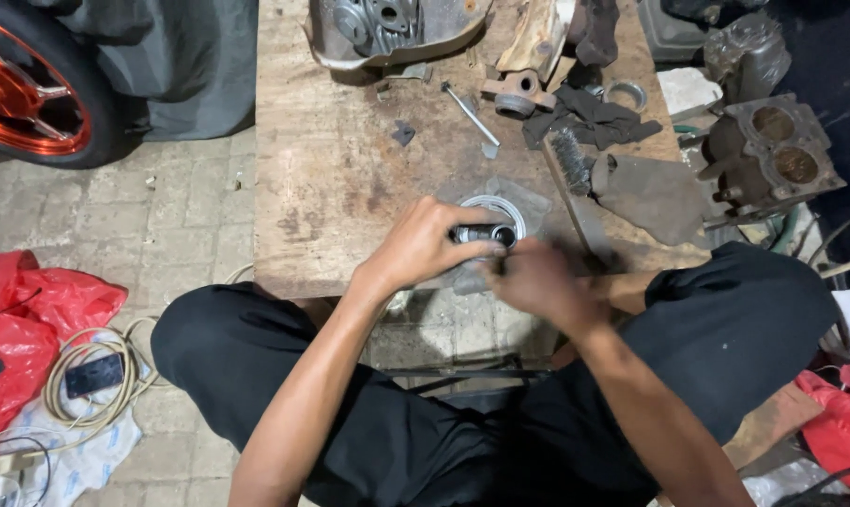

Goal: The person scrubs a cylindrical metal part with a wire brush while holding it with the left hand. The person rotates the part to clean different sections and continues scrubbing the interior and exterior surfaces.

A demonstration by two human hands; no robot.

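— At the near edge of the board [331,178], what are your hands doing?
— Your left hand [423,246] is wrapped around a small dark cylinder [486,234], fingers closed on it, holding it on its side just above the wood. Your right hand [536,279] is blurred; it sits against the cylinder's right end, fingers curled, but whether it actually grips the part you cannot tell.
— And under the part?
— A pale ring [496,207] lies flat on the board right behind your fingers, partly hidden by them.
— What's further out?
— To the right of the ring, a wire brush [568,161] beside a grey rag [652,194]. Beyond that, a thin metal rod [471,115], dark scraps, and a small round ring [626,94]. At the far edge rests an engine casing [387,28]; off the board's right side stands a block with two round bores [772,150].
— Off to the left?
— A wheel with an orange rim [26,89] on the paving, far from your hands.
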